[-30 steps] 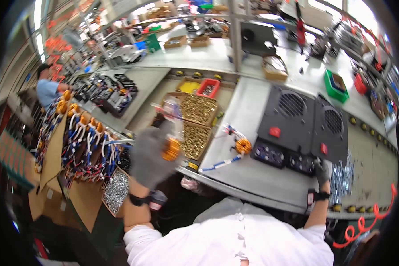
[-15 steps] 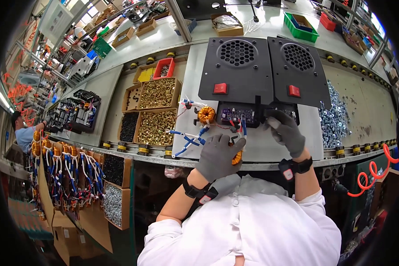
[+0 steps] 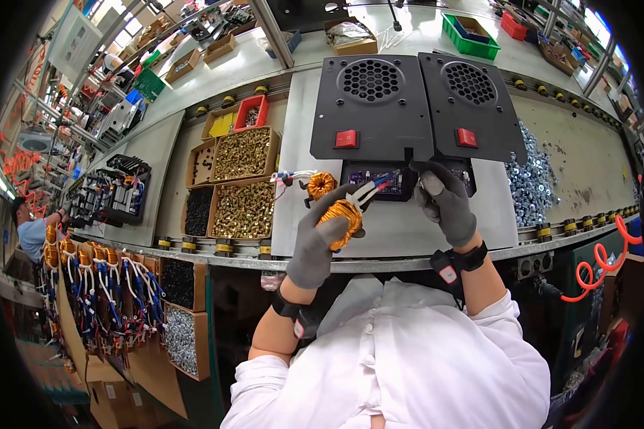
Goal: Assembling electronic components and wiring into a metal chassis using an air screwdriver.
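My left hand, in a grey glove, grips a copper-wound toroidal coil above the white work surface. White leads with blue and red sleeves rise from that coil toward the right. My gloved right hand is closed, thumb against fingers, near the edge of a black panel; what it pinches, if anything, I cannot make out. A second toroidal coil lies beside my left hand. Behind both hands stand two black panels with round grilles, each with a red rocker switch. A purple circuit board shows below them.
Cardboard boxes of brass-coloured fasteners stand left of the work surface. Loose silver hardware is heaped at right. Coils with leads hang at the lower left. A coiled orange hose hangs at right; a co-worker is far left.
My left hand has lifted the near coil off the work surface and turned it up, leads now pointing right. My right hand has shifted slightly left, fingers still closed.
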`<move>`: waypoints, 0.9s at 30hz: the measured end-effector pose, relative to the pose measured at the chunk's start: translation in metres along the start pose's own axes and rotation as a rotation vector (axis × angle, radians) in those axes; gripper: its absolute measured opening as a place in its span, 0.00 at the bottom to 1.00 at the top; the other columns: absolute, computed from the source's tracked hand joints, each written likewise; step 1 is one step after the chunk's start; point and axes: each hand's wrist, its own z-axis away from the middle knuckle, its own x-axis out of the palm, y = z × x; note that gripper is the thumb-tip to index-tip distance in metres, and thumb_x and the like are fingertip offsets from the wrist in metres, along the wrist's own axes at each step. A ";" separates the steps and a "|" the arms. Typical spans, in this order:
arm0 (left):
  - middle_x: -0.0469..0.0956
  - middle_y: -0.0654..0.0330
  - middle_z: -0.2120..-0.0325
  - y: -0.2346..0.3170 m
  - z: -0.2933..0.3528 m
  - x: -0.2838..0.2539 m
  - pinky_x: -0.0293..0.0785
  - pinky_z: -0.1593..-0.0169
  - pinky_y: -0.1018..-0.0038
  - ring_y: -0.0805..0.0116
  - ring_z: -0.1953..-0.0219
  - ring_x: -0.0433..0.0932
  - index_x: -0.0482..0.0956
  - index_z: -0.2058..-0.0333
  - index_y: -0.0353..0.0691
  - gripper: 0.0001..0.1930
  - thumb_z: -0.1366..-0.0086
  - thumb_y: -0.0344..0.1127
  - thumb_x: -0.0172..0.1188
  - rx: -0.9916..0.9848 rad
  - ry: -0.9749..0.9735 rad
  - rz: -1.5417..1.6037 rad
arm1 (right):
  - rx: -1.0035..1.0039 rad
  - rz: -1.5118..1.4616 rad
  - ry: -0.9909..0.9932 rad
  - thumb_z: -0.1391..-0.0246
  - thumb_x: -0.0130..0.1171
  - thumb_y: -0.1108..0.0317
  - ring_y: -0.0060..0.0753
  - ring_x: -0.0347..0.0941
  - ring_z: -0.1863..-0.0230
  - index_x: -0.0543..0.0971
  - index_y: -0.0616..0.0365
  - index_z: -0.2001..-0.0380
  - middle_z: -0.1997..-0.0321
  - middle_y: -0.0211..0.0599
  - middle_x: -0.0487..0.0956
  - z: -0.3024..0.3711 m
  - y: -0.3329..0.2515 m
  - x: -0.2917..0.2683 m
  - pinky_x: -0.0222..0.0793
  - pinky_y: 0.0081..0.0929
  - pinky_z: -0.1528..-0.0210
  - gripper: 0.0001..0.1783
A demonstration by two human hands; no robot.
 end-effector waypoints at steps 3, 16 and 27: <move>0.78 0.50 0.60 0.005 -0.009 0.006 0.79 0.55 0.67 0.62 0.60 0.80 0.66 0.43 0.28 0.35 0.39 0.51 0.57 -0.051 -0.094 0.131 | -0.080 0.064 -0.011 0.37 0.55 0.55 0.09 0.56 0.84 0.72 0.60 0.43 0.76 0.26 0.72 0.003 0.000 0.001 0.48 0.12 0.84 0.25; 0.79 0.41 0.61 -0.012 -0.046 0.008 0.81 0.57 0.57 0.47 0.60 0.81 0.71 0.50 0.27 0.34 0.37 0.58 0.54 -0.272 -0.260 0.381 | -0.258 0.339 0.072 0.36 0.56 0.65 0.19 0.73 0.62 0.75 0.66 0.51 0.60 0.34 0.79 0.011 0.000 -0.029 0.71 0.20 0.56 0.16; 0.77 0.51 0.59 0.002 -0.057 0.072 0.80 0.76 0.76 0.63 0.66 0.83 0.57 0.38 0.33 0.31 0.39 0.25 0.57 -0.063 -0.201 -0.312 | -0.238 0.135 0.306 0.44 0.61 0.64 0.10 0.58 0.86 0.77 0.66 0.55 0.74 0.32 0.76 0.056 -0.023 -0.079 0.48 0.11 0.85 0.18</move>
